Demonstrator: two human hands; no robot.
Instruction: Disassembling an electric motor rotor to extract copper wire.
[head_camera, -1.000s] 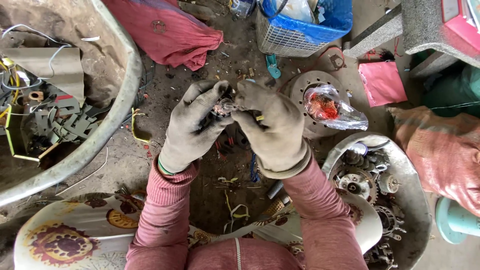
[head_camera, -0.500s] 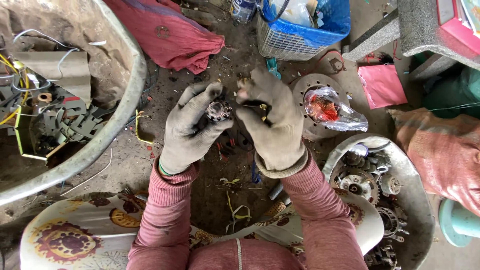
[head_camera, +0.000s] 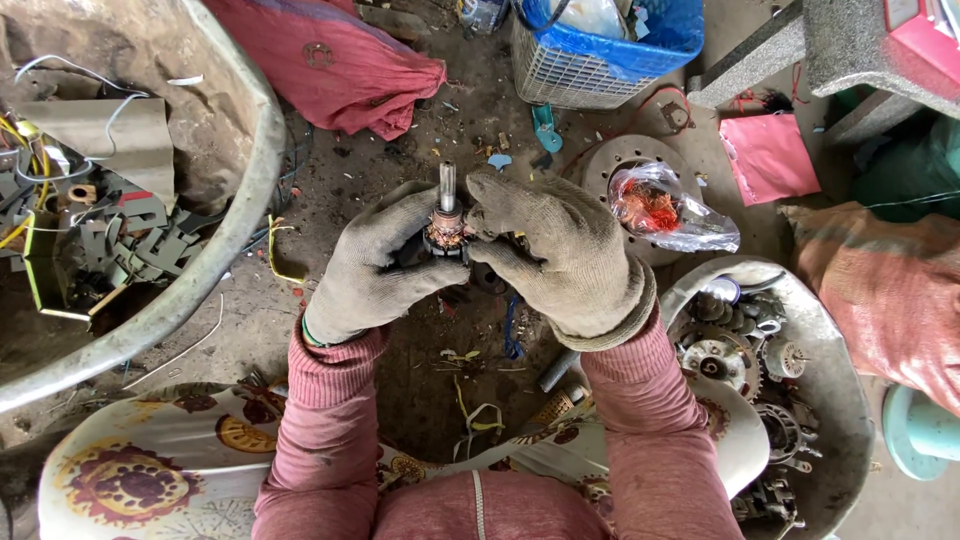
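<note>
**A:** Status on the hands?

**B:** Both in dirty grey knit work gloves, pink ribbed sleeves. Left hand (head_camera: 372, 270) and right hand (head_camera: 556, 258) meet at centre frame, above the dirt floor (head_camera: 420, 370). Between them: a small motor armature with copper windings and a steel shaft (head_camera: 446, 222).

**A:** Grip?

**B:** Left fingers curled closed around the armature's left side, thumb up against it. Right fingers pinched shut on its right side. Shaft sticks out clear of both gloves, pointing away from the person. Lower end is hidden behind the gloves.

**A:** Is it resting on anything?

**B:** No, held in the air, only the gloves touching it.

**A:** Surroundings?

**B:** Left: large grey metal basin (head_camera: 240, 230) with dark laminated steel pieces and yellow wires inside. Right, near the right forearm: smaller round metal bowl (head_camera: 840, 350) full of gears and motor parts. Just beyond the right hand: clear plastic bag with reddish copper wire (head_camera: 662, 208), lying on a round perforated metal disc (head_camera: 612, 165). Top: blue-and-white plastic basket (head_camera: 600, 55) and a red cloth sack (head_camera: 340, 65). Loose yellow wire scraps (head_camera: 470, 415) on the floor below the hands.

**A:** Bag touching the glove?

**B:** Near it, apart.
</note>
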